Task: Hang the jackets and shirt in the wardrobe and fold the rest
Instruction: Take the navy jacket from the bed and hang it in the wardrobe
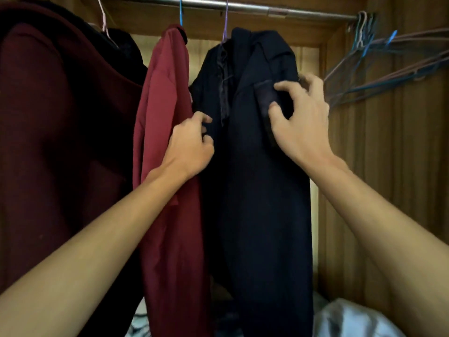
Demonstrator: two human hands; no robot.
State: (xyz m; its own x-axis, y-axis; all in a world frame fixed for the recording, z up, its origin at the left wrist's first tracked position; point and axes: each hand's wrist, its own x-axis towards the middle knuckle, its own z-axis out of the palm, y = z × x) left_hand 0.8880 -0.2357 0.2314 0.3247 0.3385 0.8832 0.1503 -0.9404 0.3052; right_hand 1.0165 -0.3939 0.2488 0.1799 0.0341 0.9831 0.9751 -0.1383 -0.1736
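Under the rail (252,8), right of centre: navy jacket (255,190) hangs upright, long axis vertical, touching the red shirt (167,142).
Right hand (301,122): I judge it nearer the shoulder, with curled fingers pinching chest fabric.
Left hand (192,147): lower down, with curled fingers gripping the jacket's front edge.

Head camera looks forward, close into wardrobe (401,178).

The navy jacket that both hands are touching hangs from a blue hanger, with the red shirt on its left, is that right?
Not quite: in the head view the navy jacket hangs from a purple hanger; the blue hanger carries the red shirt. The rest is right.
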